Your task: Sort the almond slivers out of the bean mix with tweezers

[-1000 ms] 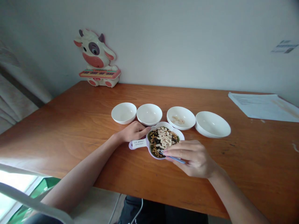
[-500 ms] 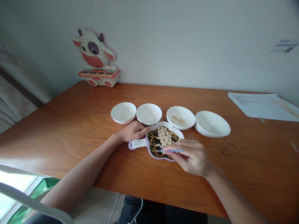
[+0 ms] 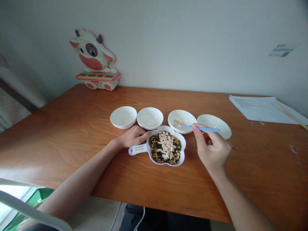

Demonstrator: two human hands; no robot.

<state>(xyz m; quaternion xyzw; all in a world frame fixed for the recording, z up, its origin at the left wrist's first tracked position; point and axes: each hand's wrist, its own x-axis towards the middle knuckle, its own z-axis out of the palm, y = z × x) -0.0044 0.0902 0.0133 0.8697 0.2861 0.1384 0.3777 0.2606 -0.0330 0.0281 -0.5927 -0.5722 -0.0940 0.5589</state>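
The right hand [image 3: 213, 149] has been lifted rightward off the dish. At far left, the left hand [image 3: 134, 136] is laid half-curled at the rim of a white scalloped dish [image 3: 183, 150], though whether it is gripped cannot be told. Pale kernels and beans [image 3: 165, 147] are heaped in the dish on the wooden table [image 3: 60, 150]. A slim blue utensil [image 3: 204, 129] is pinched between the right thumb and fingers, just beside a white bowl [image 3: 216, 123].
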